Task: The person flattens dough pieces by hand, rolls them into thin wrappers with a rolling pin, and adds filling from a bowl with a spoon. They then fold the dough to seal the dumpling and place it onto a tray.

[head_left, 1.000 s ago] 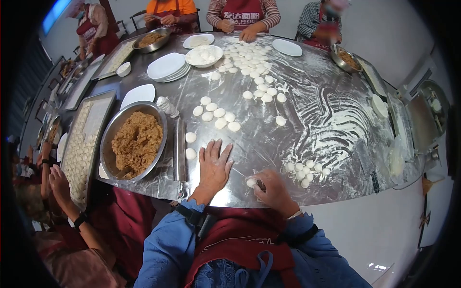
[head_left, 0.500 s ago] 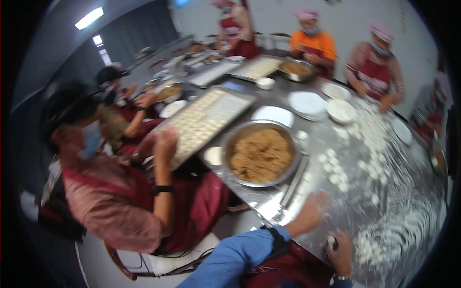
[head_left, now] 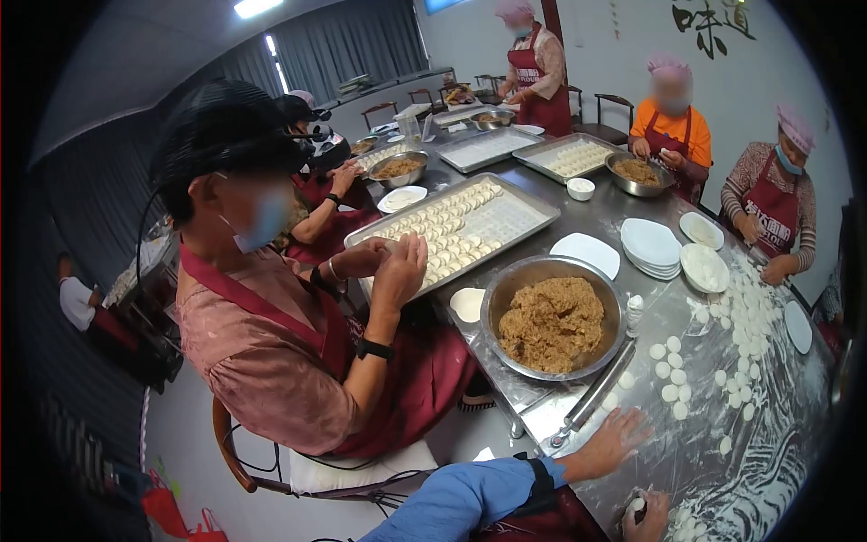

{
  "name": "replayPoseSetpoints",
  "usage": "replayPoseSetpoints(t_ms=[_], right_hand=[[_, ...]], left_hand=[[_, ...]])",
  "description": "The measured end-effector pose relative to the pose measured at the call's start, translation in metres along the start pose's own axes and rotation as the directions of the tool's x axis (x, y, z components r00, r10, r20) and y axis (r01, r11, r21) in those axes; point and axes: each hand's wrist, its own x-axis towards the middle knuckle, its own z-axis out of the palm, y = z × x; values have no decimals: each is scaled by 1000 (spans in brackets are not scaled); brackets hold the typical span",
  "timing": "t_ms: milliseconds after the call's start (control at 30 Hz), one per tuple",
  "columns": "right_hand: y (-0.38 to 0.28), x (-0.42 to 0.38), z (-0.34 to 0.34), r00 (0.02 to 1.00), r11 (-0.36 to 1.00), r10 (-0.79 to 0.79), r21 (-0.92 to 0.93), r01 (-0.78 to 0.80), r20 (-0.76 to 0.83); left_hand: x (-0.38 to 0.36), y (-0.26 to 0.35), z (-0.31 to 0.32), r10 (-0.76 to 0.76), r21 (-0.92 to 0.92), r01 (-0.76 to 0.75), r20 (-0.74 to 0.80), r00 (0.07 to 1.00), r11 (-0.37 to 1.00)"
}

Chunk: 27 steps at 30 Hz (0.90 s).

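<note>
- Below and to the right of the large steel bowl (head_left: 612, 316), in the head view, the person's left hand (head_left: 610, 444) lies open with its fingers spread over the floured metal table (head_left: 591, 497), gripping nothing.
- Farther below the bowl, near the bottom edge of the view, the right hand (head_left: 647, 518) curls closed around a small white dough piece (head_left: 638, 504), which shows between its fingers; what the dark patch beside that piece is cannot be told.
- Inside the bowl sits a mound of brown filling (head_left: 553, 323).
- Just beside the bowl, on its right, a metal rolling pin (head_left: 601, 387) lies slantwise, its lower end near the left hand.
- Farther to the right of the bowl, flattened dough rounds (head_left: 670, 392) lie in a loose cluster, with many more beyond them amid scattered flour.
- Just beyond the bowl are a square white plate (head_left: 585, 254) and, to the right, a plate stack (head_left: 651, 244).
- To the upper left of the bowl, a metal tray (head_left: 519, 217) holds rows of shaped dumplings (head_left: 452, 233).
- Left of the bowl, a seated co-worker (head_left: 271, 361) holds both hands together near the tray.
</note>
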Motion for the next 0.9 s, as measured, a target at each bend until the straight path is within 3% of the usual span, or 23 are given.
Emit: replayPoseSetpoints(t_ms=[100, 300, 367, 500, 600, 633, 667, 700, 733, 767, 800, 900], right_hand=[[-8, -1, -5, 995, 996, -91, -25, 91, -31], [-6, -1, 5, 999, 1000, -8, -17, 8, -42], [-8, 0, 15, 999, 994, -23, -112, 19, -39], [-3, 2, 24, 1000, 1000, 6, -5, -6, -18], [-6, 0, 13, 996, 1000, 22, -11, -23, -87], [-9, 2, 2, 979, 998, 42, 44, -34, -198], [-11, 1, -8, 951, 994, 67, 103, -37, -302], [-6, -4, -16, 953, 993, 70, 108, -39, -295], [3, -8, -26, 935, 994, 102, -6, -111, -339], [14, -11, -33, 913, 975, 130, -119, -189, -387], [30, -18, -30, 914, 973, 140, -118, -198, -381], [54, -31, -32, 946, 931, 170, -270, -247, -277]], left_hand=[[0, -1, 1, 10, 0, -10, 0, 1000, 1000], [4, 2, -6, 14, -8, -14, -1, 1000, 1000], [6, 4, -6, -12, -30, 13, 22, 1000, 999], [19, 18, -2, 16, -73, -14, 30, 999, 997], [35, 52, -24, 73, -169, -75, -22, 997, 983], [39, 67, -22, 72, -171, -74, -21, 997, 982], [43, 81, -17, 137, -200, -154, -94, 986, 968], [42, 88, -12, 198, -222, -233, -167, 966, 947], [36, 88, -5, 195, -225, -228, -162, 967, 947], [27, 88, 3, 312, -220, -319, -66, 948, 922], [18, 90, 11, 423, -227, -405, 33, 906, 886], [16, 98, 27, 407, -301, -368, 79, 910, 880]])
